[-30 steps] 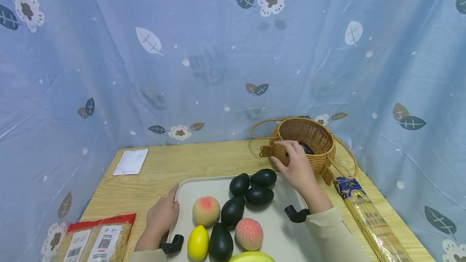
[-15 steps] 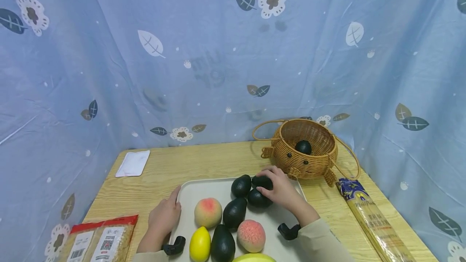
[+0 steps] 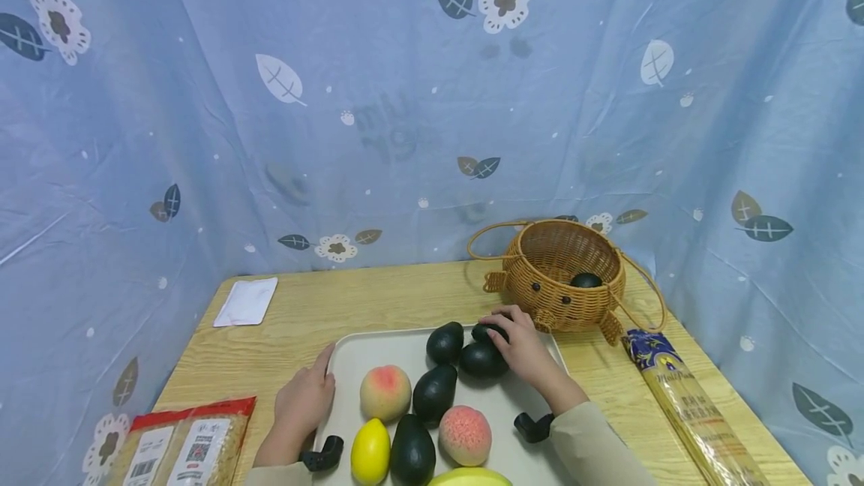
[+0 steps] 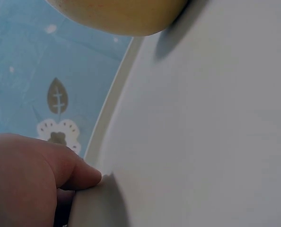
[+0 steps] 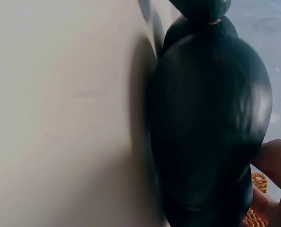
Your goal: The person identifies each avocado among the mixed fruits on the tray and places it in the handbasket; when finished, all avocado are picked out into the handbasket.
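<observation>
My left hand (image 3: 305, 400) grips the left rim of a cream tray (image 3: 526, 396); in the left wrist view its thumb (image 4: 86, 176) presses on the rim. At the tray's back right, my right hand (image 3: 521, 347) curls its fingers and thumb round a dark avocado (image 3: 487, 332), partly hidden by the fingers. Another avocado (image 3: 481, 361) lies right in front of it and fills much of the right wrist view. Several more avocados (image 3: 435, 394), two peaches (image 3: 385, 394), a lemon (image 3: 370, 452) and a partly visible banana (image 3: 472, 478) lie on the tray.
Behind the tray at right stands a wicker basket (image 3: 563, 310) with looped handles and an avocado (image 3: 586, 280) inside. A long pasta bag (image 3: 695, 411) lies at right, a red-edged grain bag (image 3: 185, 445) at left, a white packet (image 3: 246, 301) at back left. A patterned curtain (image 3: 378, 96) encloses the table.
My right hand has come from the basket's front rim down to the tray and taken hold of an avocado. The avocado in the basket has rolled right. The left hand stays on the rim.
</observation>
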Available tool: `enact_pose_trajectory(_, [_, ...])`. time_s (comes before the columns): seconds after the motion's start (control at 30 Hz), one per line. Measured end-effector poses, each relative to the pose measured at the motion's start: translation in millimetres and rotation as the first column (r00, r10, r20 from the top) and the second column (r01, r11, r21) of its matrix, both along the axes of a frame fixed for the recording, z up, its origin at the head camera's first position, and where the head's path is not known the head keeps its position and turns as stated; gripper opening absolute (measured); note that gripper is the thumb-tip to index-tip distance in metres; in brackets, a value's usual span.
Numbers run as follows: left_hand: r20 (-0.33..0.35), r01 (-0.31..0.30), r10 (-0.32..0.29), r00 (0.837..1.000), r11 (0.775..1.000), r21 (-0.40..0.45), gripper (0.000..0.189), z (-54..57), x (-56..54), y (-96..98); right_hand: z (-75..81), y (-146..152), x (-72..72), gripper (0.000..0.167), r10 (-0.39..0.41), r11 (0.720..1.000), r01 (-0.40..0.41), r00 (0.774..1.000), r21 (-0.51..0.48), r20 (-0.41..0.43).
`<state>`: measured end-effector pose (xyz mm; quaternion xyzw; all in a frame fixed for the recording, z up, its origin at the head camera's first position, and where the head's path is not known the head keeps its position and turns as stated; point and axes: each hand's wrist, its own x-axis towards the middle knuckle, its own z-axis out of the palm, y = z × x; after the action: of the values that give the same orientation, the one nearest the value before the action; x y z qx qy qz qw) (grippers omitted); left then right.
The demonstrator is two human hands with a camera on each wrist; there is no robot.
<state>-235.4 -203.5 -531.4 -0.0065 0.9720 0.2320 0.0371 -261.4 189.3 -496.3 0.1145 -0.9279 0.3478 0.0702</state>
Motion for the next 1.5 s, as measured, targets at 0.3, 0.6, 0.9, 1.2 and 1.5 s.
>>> enact_pose_trajectory(0.3, [-0.026, 0.01, -0.01, 1.0, 1.0, 0.014, 0.058, 0.3, 1.2, 0.5, -4.7, -1.8, -1.8, 0.03, -0.018, 0.997, 0.02, 1.0, 0.077, -0.016])
enact_pose_trajectory(0.6, [-0.019, 0.004, -0.004, 1.0, 1.0, -0.002, 0.058, 0.2, 1.3, 0.8, -7.0, -2.4, 2.0, 0.034, -0.014, 0.998, 0.021, 0.994, 0.061, -0.104])
enact_pose_trajectory(0.9, [-0.045, 0.01, -0.01, 0.999, 1.0, 0.009, 0.057, -1.4, 1.3, -0.3, 32.9, 1.6, 10.1, 0.038, -0.027, 0.998, 0.011, 0.956, -0.055, -0.293])
enact_pose_trajectory(1.2, [-0.038, 0.011, -0.01, 0.999, 1.0, 0.027, 0.057, -4.1, 3.7, 0.7, 86.3, 32.0, -2.5, 0.037, -0.072, 0.983, -0.006, 0.91, -0.186, -0.408])
enact_pose_trajectory(1.5, [-0.046, 0.003, -0.002, 0.999, 1.0, 0.019, 0.058, -2.1, 1.7, 0.6, 103.3, 68.8, -27.0, 0.037, -0.28, 0.952, 0.211, 0.892, -0.22, -0.355])
